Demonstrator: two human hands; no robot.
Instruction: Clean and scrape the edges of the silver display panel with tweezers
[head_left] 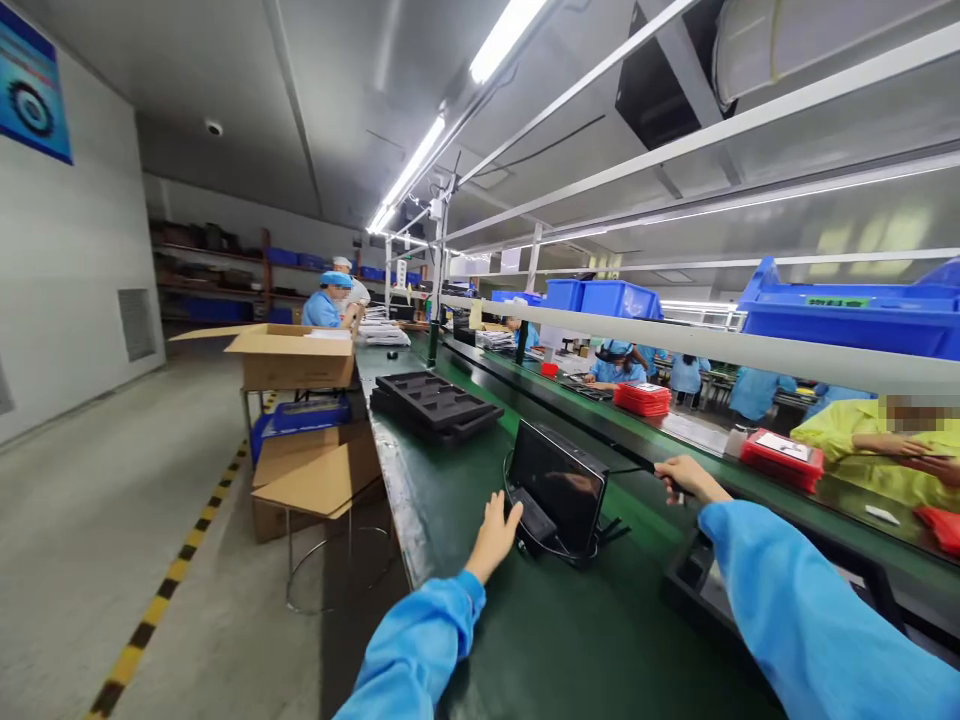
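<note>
A black screen device (566, 485) stands tilted back on the green bench, its dark glossy screen facing me. Around its lower edge loops a thin black cable (559, 552), and a small dark block rests against the screen's front. My left hand (493, 535) is open, fingers spread, by the device's left side; whether the fingertips touch it I cannot tell. To the right of the device, my right hand (686, 478) is closed around a black cord (634, 470) that runs towards the screen's back. Below that arm lies a black tray (686, 580), partly covered by my sleeve.
Black foam trays (439, 400) are stacked farther along the bench (450, 500). An open cardboard box (292, 355) stands left of it. Red stacks (784, 460) and a co-worker in yellow (847, 430) are across the line. Blue bins (855, 320) sit on the overhead rail.
</note>
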